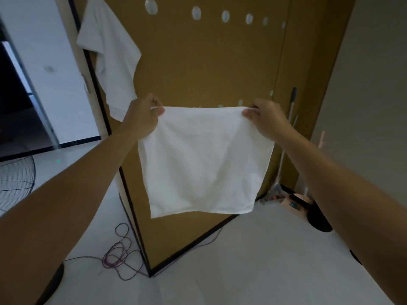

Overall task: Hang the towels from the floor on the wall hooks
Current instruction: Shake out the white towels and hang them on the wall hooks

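The left hand (141, 115) and right hand (267, 119) each pinch a top corner of the white towel (202, 159), spread flat. Held by its edge alone, it may slide off a round wall hook (196, 12).

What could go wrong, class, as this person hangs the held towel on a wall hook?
The left hand and right hand only pinch the towel by its top corners; it could slip and fall.
The hooks sit higher up the wall; stepping closer, a foot might catch the cable on the floor.
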Available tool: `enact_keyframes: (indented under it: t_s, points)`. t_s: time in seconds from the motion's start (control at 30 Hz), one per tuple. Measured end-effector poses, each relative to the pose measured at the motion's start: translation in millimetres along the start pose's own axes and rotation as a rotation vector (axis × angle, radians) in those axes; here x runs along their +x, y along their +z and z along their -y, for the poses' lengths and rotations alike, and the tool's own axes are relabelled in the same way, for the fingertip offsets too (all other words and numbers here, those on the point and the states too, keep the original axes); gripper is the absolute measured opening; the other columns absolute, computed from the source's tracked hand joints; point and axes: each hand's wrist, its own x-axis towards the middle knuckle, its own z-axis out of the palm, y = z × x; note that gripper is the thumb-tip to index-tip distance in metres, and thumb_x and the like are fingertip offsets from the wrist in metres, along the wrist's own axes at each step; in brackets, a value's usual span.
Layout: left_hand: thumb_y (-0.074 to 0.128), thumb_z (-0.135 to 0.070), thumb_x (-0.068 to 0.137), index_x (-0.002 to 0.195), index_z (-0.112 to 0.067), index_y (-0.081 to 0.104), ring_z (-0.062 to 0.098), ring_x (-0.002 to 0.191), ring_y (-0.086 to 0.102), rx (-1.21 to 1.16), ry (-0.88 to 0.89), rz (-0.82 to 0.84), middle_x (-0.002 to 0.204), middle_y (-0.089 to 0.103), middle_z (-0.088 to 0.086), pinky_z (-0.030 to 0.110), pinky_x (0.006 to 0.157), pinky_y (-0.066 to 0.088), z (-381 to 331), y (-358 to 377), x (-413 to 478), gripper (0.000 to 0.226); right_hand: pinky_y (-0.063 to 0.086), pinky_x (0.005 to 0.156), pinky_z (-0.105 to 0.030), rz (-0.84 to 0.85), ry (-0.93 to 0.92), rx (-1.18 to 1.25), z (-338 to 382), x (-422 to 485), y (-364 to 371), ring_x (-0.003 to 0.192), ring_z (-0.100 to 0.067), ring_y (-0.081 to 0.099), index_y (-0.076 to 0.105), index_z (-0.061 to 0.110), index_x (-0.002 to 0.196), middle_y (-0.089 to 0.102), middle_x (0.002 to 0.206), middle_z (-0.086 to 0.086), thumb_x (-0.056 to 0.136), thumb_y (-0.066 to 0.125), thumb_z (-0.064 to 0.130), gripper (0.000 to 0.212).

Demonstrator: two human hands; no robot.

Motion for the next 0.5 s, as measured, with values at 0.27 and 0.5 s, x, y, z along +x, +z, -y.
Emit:
enact_keyframes:
  t_s: [0.27,0.5]
  points:
    - [0.039,-0.028,0.103,0.098,-0.025,0.066,0.016,0.095,0.056,-0.178,-0.149,0.077,0.115,0.061,0.005,0.023,0.078,0.041,46.6,26.8,94.0,0.027,0.035,0.075,-0.016,0.053,-0.072,0.203,-13.8,117.5,69.2,0.096,-0.012,0.054,0.064,0.005,0.113,0.059,0.101,0.002,0.100,0.050,0.016,0.022]
    - [0.071,-0.052,0.080,0.088,-0.025,0.070,0.009,0.112,0.048,-0.085,-0.197,0.202,0.121,0.056,-0.012,0.022,0.092,0.034,68.4,51.9,165.6,0.028,0.038,0.071,-0.013,0.121,-0.106,0.309,-33.5,211.4,116.3,0.096,-0.006,0.055,0.063,0.028,0.101,0.060,0.102,0.013,0.096,0.056,0.035,0.011]
